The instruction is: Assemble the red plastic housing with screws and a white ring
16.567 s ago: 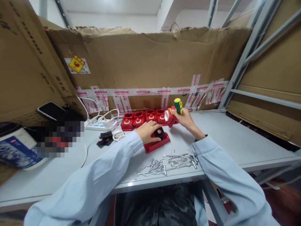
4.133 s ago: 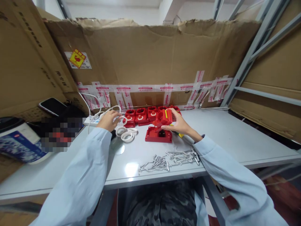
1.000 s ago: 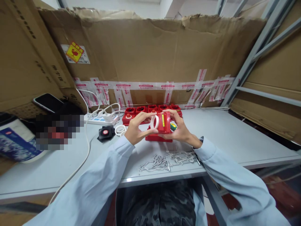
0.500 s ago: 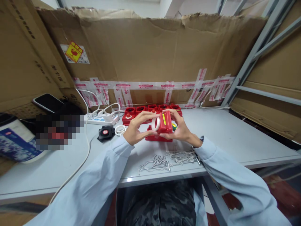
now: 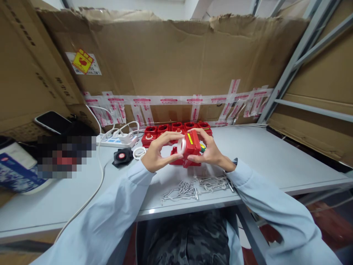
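Note:
Above the table, my right hand point(image 5: 211, 150) is closed around a red box-shaped housing point(image 5: 193, 144) with a yellow label. On the housing's left side a white ring point(image 5: 180, 147) is held by my left hand point(image 5: 156, 154), thumb below and fingers above. The ring is against the housing; how firmly it sits cannot be told. Another red housing point(image 5: 174, 161) lies under and behind them, partly hidden. Just beyond my right fingers shows a green and yellow object point(image 5: 203, 148), mostly covered. Several red housings point(image 5: 149, 137) stand in a row at the back.
Loose metal screws point(image 5: 186, 189) and white cords point(image 5: 211, 183) lie near the front edge. To the left are spare white rings point(image 5: 139, 152), a black part point(image 5: 122, 156), a power strip point(image 5: 116, 141) and a trailing cable point(image 5: 101, 176). A cardboard sheet point(image 5: 165, 59) walls the back.
The held red housing has tilted slightly, and the white ring stays against its left side. My view has shifted a little, and both hands keep their grip.

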`<state>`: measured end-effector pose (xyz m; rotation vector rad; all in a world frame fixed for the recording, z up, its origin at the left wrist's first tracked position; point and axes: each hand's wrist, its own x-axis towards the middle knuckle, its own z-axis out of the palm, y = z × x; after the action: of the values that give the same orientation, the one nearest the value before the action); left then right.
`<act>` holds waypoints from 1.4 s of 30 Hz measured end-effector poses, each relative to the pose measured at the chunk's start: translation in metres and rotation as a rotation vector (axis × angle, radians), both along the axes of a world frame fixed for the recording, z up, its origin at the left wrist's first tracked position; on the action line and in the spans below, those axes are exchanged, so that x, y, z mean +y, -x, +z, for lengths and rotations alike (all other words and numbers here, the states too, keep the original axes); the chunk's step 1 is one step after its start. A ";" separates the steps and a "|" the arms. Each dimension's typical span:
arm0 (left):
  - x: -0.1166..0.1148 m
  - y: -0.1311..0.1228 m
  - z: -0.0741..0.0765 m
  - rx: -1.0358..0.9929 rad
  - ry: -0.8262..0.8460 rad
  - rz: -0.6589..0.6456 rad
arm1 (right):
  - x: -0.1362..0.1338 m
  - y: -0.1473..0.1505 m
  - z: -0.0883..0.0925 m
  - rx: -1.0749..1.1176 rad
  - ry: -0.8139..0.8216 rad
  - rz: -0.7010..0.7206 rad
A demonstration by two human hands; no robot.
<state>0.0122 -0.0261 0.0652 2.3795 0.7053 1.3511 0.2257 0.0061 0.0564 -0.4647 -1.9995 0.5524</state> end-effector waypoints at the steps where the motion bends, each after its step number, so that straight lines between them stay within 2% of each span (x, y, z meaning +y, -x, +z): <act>1: 0.001 0.000 0.000 0.002 -0.019 -0.024 | 0.001 0.000 0.000 0.006 0.007 0.003; 4: 0.003 0.000 -0.003 -0.061 0.020 -0.043 | 0.001 0.001 -0.001 0.032 0.013 0.023; 7: 0.004 0.000 -0.004 -0.100 0.120 0.013 | 0.001 0.001 -0.001 0.013 0.006 0.013; 11: 0.003 0.001 -0.002 -0.028 0.067 -0.036 | 0.001 0.001 0.000 -0.003 -0.009 -0.018; 13: 0.003 0.001 -0.003 -0.055 0.080 -0.057 | 0.000 0.001 0.001 0.003 -0.001 -0.023; 16: 0.004 0.000 -0.006 -0.103 0.172 -0.002 | -0.002 0.002 0.002 0.002 0.018 -0.017; 18: 0.004 0.000 -0.006 -0.067 0.183 0.026 | -0.002 0.002 0.003 -0.002 0.016 -0.014; 23: 0.003 0.001 -0.005 -0.012 0.139 -0.054 | -0.001 0.002 0.002 -0.009 0.004 -0.027; 27: 0.004 0.001 -0.006 -0.094 0.213 0.065 | -0.002 0.003 0.003 -0.017 -0.008 -0.035; 32: 0.003 0.003 -0.003 0.004 0.090 0.042 | -0.001 0.003 0.002 -0.019 -0.011 -0.035; 38: 0.005 0.002 -0.006 0.029 0.175 0.152 | -0.002 0.004 0.003 -0.002 -0.025 -0.014; 42: 0.003 0.003 -0.002 0.089 -0.045 0.058 | 0.000 0.003 0.001 -0.007 -0.045 -0.020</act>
<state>0.0094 -0.0230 0.0633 2.4862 0.7813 1.3033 0.2231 0.0057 0.0574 -0.4589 -2.0078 0.4931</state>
